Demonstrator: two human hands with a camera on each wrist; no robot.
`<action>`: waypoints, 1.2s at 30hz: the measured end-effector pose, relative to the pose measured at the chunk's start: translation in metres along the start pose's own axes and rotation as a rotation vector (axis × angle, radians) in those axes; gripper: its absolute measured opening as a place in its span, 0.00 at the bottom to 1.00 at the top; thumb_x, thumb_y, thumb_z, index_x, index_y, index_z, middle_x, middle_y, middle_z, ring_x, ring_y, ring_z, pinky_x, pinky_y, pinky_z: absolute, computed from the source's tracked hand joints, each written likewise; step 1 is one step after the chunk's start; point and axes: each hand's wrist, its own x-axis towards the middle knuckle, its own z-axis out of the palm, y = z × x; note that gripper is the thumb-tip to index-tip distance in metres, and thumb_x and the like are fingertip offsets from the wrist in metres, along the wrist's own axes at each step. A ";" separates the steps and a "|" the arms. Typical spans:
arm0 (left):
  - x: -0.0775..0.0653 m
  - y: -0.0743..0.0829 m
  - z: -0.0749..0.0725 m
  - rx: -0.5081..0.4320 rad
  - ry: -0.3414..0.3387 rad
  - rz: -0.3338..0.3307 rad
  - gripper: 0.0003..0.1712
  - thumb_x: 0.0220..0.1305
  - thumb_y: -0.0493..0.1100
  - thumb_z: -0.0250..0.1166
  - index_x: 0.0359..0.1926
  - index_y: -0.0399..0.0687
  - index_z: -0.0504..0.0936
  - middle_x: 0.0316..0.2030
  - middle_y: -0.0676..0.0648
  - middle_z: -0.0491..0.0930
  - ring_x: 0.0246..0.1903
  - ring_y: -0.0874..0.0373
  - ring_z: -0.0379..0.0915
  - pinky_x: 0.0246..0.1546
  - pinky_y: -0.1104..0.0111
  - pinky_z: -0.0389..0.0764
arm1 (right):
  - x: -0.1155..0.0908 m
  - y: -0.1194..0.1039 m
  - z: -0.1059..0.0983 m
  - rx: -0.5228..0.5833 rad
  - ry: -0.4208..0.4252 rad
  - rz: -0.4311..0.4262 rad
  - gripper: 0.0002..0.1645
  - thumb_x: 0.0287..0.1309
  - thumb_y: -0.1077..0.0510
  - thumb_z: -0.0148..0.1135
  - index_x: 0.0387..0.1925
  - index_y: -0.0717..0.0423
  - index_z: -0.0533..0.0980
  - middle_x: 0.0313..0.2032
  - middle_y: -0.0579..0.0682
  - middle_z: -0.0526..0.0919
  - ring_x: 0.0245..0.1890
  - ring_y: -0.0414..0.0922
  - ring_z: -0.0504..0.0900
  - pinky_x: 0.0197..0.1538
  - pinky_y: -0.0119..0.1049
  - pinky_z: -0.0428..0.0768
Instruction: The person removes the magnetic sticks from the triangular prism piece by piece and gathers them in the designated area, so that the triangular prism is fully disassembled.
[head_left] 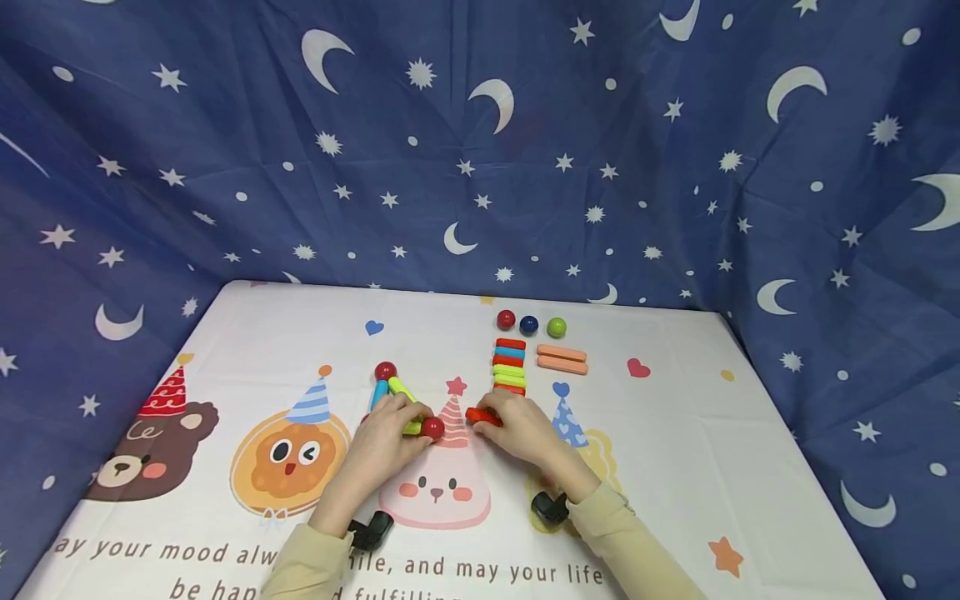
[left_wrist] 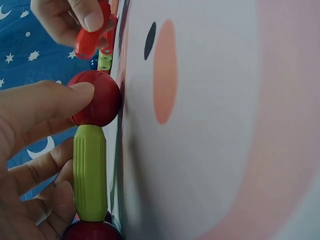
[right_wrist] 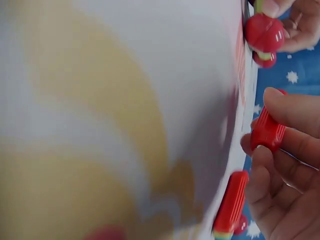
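Red rod (right_wrist: 268, 131) sits pinched in the right hand (head_left: 522, 429); left hand (head_left: 388, 437) grips a red ball (left_wrist: 105, 107) joined to a green rod (left_wrist: 90, 172).

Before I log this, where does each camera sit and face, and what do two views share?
Head: on the head, facing forward and down over the table; sleeves, left hand and right hand show.
Left: on the left wrist, facing the red ball and green rod; both hands show.
Right: on the right wrist, facing the held red rod; both hands show.
Wrist views share that rod.
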 end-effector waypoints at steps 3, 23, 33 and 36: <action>0.000 0.000 -0.001 -0.007 -0.002 -0.006 0.17 0.46 0.42 0.77 0.40 0.52 0.85 0.32 0.53 0.75 0.40 0.58 0.66 0.36 0.65 0.74 | -0.002 0.009 -0.003 -0.020 0.067 -0.006 0.15 0.52 0.53 0.71 0.41 0.54 0.81 0.35 0.45 0.80 0.30 0.39 0.74 0.37 0.32 0.78; 0.001 0.000 0.000 -0.020 -0.017 -0.019 0.17 0.47 0.42 0.77 0.40 0.53 0.85 0.33 0.53 0.75 0.41 0.57 0.65 0.38 0.65 0.74 | -0.006 0.032 -0.016 -0.129 0.085 0.105 0.12 0.49 0.60 0.72 0.38 0.56 0.80 0.32 0.46 0.77 0.26 0.38 0.70 0.31 0.29 0.74; 0.001 0.001 -0.002 -0.017 -0.045 -0.033 0.17 0.48 0.41 0.75 0.42 0.53 0.85 0.34 0.53 0.76 0.42 0.58 0.65 0.39 0.65 0.74 | -0.006 0.037 -0.016 -0.108 0.122 0.108 0.11 0.49 0.62 0.71 0.33 0.54 0.77 0.27 0.46 0.74 0.23 0.39 0.68 0.26 0.28 0.68; 0.000 0.002 -0.005 -0.018 -0.064 -0.042 0.17 0.49 0.41 0.75 0.43 0.52 0.84 0.35 0.54 0.76 0.41 0.58 0.65 0.40 0.65 0.75 | -0.006 0.036 -0.018 -0.088 0.141 0.111 0.10 0.50 0.63 0.70 0.32 0.55 0.76 0.27 0.47 0.73 0.23 0.39 0.67 0.26 0.28 0.67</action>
